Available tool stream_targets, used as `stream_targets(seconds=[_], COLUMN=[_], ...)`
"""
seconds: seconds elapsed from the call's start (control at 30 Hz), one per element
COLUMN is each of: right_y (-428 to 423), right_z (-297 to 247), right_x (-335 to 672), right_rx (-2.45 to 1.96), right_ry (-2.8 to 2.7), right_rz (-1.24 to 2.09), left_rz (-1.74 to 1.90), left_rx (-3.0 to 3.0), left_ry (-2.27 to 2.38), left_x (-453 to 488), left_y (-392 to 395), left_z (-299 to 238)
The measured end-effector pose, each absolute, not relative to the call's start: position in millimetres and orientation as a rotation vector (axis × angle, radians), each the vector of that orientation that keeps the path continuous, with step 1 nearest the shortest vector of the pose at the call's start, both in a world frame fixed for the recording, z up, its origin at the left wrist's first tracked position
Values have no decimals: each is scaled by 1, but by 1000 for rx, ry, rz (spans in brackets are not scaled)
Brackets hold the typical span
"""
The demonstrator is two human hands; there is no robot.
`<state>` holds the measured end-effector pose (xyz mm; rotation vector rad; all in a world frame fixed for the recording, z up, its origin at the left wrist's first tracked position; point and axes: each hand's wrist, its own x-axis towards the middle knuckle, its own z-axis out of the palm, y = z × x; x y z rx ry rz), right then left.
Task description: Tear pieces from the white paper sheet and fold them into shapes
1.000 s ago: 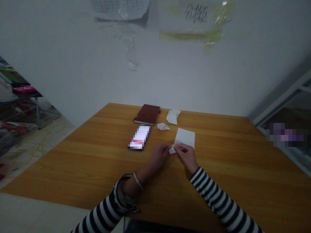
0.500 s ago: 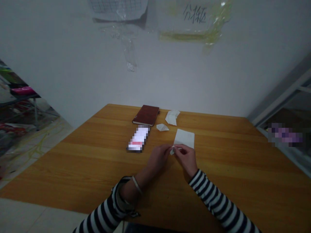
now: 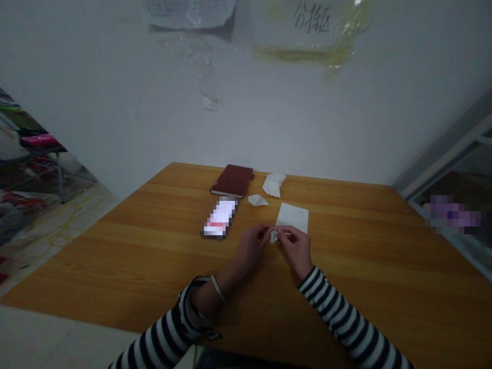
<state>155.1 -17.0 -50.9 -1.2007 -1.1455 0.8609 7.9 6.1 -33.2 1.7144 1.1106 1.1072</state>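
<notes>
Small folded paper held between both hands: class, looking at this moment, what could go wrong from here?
1. The small folded paper is pinched by the fingertips of the left hand and right hand. Being so small, it could tear or slip out onto the table.
2. The flat white sheet lies just beyond the hands, so a forward movement might crumple or push it.
3. The light is dim, so creases may be misjudged.

Over the orange-brown wooden surface [image 3: 134, 256], the left hand [image 3: 251, 246] and the right hand [image 3: 298, 248] pinch a small folded white paper piece [image 3: 273, 236] between their fingertips. Just beyond lies a flat white paper square [image 3: 294, 218]; farther back are a smartphone [image 3: 219, 218] and a dark red notebook [image 3: 232, 180].
</notes>
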Motion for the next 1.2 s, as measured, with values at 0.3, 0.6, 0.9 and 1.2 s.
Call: stream_targets(seconds=[0.3, 0.6, 0.9, 1.2], right_y=[-21, -28, -31, -36], right_z=[-46, -35, -28, -36], right_x=[149, 159, 161, 160], right_rx=[-1142, -1087, -987, -1034], right_ry=[-985, -1107, -1124, -1204], right_rz=[890, 836, 924, 710], left_rz=[1239, 1101, 983, 1105], left_rx=[1340, 1831, 2033, 1614], left_ry=[1084, 730, 668, 920], left_x=[15, -11, -20, -7], left_y=[15, 21, 20, 19], left_z=[-46, -29, -15, -25])
